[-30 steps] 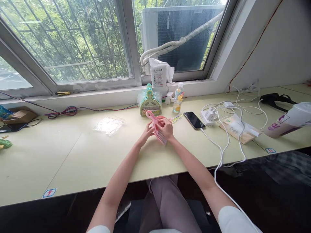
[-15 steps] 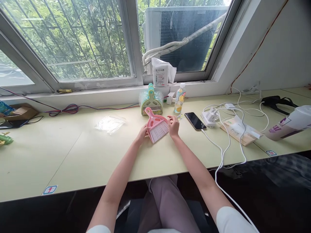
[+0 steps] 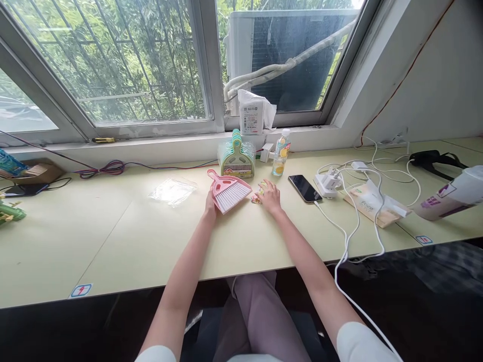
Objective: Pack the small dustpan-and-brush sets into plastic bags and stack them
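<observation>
A pink mini dustpan with a white-bristled brush point(image 3: 230, 195) is gripped at its left edge by my left hand point(image 3: 210, 206). Its handle points up and to the left. To its right my right hand point(image 3: 271, 199) rests over a small colourful printed card point(image 3: 256, 199), fingers spread and touching it; part of the card is hidden beneath them. Behind, several green dustpan-and-brush sets point(image 3: 237, 160) in clear wrapping stand in a row. Clear plastic bags point(image 3: 172, 191) lie flat to the left of my left hand.
A drink bottle point(image 3: 280, 153) stands behind my right hand. Rightward lie a phone point(image 3: 304, 188) on a cable, a white power strip point(image 3: 327, 182), a tissue pack point(image 3: 372, 203) and a cup point(image 3: 451, 193). A tissue stack point(image 3: 252, 116) sits on the sill; bundled wires point(image 3: 103, 169) run along the back.
The pink dustpan set has shifted left and tilted with my left hand. My right hand has let go of its right edge and come down on the printed card.
</observation>
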Demonstrator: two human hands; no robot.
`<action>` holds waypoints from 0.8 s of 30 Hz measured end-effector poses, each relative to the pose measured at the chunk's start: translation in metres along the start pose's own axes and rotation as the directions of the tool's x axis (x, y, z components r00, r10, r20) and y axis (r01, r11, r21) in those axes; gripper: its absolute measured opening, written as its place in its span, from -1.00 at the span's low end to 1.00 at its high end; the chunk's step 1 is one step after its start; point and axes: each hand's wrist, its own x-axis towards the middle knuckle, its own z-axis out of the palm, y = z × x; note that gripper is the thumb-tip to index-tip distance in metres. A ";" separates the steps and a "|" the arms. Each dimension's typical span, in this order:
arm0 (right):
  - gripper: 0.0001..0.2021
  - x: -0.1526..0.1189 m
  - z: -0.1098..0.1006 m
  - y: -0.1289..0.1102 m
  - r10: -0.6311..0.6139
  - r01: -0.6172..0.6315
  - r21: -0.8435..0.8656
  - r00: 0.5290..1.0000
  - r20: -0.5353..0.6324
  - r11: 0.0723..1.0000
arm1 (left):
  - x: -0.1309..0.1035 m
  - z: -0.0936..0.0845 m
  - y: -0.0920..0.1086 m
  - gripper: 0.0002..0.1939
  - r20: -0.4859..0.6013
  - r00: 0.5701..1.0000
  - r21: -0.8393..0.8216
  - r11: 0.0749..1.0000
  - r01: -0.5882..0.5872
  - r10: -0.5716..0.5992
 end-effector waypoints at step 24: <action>-0.29 -0.018 -0.005 -0.042 0.268 -0.122 0.510 0.937 -0.224 0.852 | -0.009 -0.006 -0.013 -0.42 0.337 0.932 0.237 0.970 0.055 -0.135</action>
